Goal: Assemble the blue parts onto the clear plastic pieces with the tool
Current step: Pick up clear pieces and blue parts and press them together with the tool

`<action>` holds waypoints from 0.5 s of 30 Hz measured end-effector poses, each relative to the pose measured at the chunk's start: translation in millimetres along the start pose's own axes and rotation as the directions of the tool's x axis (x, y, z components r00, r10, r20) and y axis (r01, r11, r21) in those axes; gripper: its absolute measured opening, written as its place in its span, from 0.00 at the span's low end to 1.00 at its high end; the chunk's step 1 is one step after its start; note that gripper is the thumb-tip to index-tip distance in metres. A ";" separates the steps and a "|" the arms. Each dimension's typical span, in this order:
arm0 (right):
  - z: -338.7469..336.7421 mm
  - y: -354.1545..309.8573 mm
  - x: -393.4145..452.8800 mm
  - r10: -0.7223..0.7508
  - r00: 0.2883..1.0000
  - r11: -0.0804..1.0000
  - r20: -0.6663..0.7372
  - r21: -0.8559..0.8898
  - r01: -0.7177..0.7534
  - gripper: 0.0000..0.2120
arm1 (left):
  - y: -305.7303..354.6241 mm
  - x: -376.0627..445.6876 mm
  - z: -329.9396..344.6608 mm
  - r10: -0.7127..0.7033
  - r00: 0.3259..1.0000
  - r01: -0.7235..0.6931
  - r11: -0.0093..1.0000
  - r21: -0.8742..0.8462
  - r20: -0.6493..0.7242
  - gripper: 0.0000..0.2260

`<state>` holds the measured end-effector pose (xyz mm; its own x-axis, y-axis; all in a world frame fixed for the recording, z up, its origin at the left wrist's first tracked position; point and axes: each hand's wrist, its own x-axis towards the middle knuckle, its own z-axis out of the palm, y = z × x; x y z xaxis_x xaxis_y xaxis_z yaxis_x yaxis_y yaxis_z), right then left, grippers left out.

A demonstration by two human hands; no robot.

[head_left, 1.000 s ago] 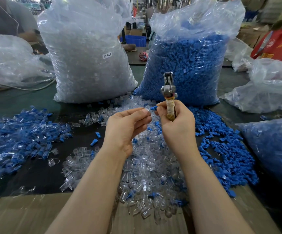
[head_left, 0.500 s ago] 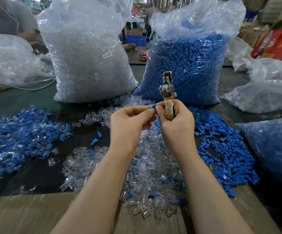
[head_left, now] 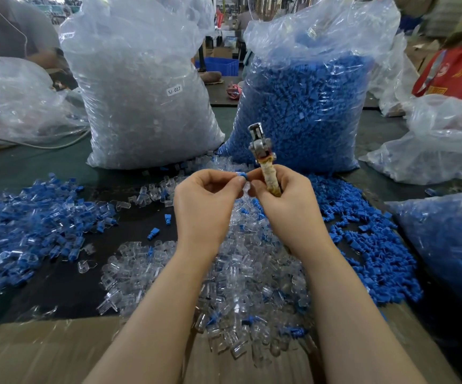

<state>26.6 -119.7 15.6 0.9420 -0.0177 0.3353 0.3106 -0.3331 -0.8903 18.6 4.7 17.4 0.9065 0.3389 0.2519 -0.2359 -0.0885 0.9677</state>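
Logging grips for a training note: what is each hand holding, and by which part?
Right hand grips the tool by its wrapped handle. Left hand pinches a small blue part at its fingertips.

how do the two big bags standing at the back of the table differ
The left bag is packed with clear plastic pieces and bears a small white label; the right bag holds blue parts and shows no label. The left bag is filled nearly to its top, while the right bag's upper part is crumpled film above the blue fill. Both are clear plastic and stand upright.
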 end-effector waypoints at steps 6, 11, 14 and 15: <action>-16.3 8.1 0.1 0.090 0.981 0.989 0.174 -0.131 -0.067 0.05 | -1.2 4.5 -3.7 -0.009 1.000 0.010 0.998 -0.066 0.016 0.05; -22.0 8.0 -1.1 0.127 0.952 0.981 0.279 -0.178 -0.078 0.02 | -0.3 6.7 -6.4 0.003 1.000 -0.001 0.992 -0.124 0.014 0.04; -22.7 9.1 -1.3 0.147 0.937 0.974 0.317 -0.209 -0.083 0.03 | -0.5 7.8 -7.7 0.013 1.000 -0.012 0.992 -0.127 0.009 0.04; -22.3 9.3 -1.4 0.154 0.933 0.972 0.325 -0.221 -0.083 0.03 | -0.6 7.9 -8.2 0.016 1.000 -0.014 0.992 -0.127 0.011 0.04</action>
<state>25.2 -143.8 13.7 0.9681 0.2390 0.0753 0.1951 -0.5307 -0.8248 23.0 15.2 18.8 0.9063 0.3274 0.2674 -0.2917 0.0266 0.9561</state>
